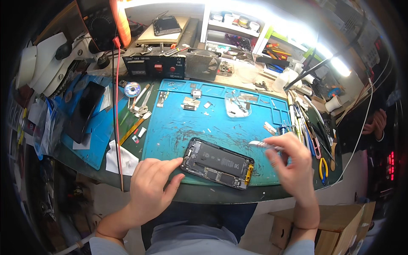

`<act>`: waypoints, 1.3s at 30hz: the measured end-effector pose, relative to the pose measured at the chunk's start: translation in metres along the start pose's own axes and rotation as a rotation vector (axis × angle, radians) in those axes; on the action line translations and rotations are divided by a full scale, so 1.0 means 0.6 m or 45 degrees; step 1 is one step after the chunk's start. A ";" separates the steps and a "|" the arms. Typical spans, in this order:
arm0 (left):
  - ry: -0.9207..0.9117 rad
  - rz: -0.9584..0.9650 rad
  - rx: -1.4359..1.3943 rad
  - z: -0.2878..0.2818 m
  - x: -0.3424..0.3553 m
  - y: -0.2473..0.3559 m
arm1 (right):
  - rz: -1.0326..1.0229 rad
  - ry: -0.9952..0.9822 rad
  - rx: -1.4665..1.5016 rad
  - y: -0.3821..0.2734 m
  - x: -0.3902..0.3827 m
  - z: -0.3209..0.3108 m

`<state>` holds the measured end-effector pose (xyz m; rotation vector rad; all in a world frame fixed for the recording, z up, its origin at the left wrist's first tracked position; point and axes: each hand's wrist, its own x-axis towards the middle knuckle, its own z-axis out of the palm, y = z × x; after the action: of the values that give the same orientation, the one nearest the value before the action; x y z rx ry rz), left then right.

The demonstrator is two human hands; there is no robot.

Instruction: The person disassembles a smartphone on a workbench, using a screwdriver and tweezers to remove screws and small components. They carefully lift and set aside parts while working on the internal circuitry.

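Note:
An opened smartphone (217, 165) lies tilted on the blue mat near its front edge, its inside facing up. A black battery (221, 159) fills much of it, and yellow tape (249, 172) shows at its right end. My left hand (153, 182) is at the phone's left end, index fingertip against the corner and thumb apart. Right of the phone, my right hand (293, 163) is raised, thumb and fingers pinching a thin pale tool with a pointed tip (256, 144). Its exact kind cannot be made out, and the fingers hide its rest.
A clear tray of small parts (238, 106) stands on the blue mat (170, 127). Tweezers, screwdrivers and yellow-handled pliers (324, 170) lie at the right. A dark phone (86, 111) and white cloth (121, 158) are left. A red cable (117, 106) hangs across the left side.

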<state>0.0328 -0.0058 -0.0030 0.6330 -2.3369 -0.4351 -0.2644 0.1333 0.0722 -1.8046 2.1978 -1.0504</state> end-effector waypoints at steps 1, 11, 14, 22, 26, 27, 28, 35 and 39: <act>-0.010 -0.001 -0.012 0.000 -0.002 -0.002 | -0.093 -0.071 0.041 -0.014 0.008 0.013; 0.036 -0.045 0.122 0.006 0.005 0.008 | -0.378 -0.060 0.135 -0.038 0.015 0.124; -0.049 -0.021 0.180 0.001 0.013 0.014 | -0.371 -0.030 0.153 -0.029 0.014 0.127; -0.132 -0.019 0.160 -0.004 0.018 0.013 | -0.420 -0.064 0.159 -0.023 0.013 0.130; -0.137 -0.018 0.166 -0.004 0.019 0.014 | -0.421 -0.100 0.182 -0.018 0.018 0.130; -0.138 -0.018 0.168 -0.004 0.020 0.014 | -0.423 -0.098 0.188 -0.017 0.019 0.131; -0.136 -0.017 0.166 -0.003 0.019 0.014 | -0.426 -0.097 0.192 -0.017 0.019 0.132; -0.134 -0.017 0.161 -0.002 0.018 0.013 | -0.428 -0.059 0.184 -0.016 0.019 0.139; -0.134 -0.019 0.161 -0.002 0.019 0.014 | -0.430 -0.060 0.179 -0.017 0.019 0.139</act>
<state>0.0236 -0.0053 0.0074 0.7022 -2.4758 -0.3365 -0.2184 0.0861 0.0187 -2.1568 1.7805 -1.1730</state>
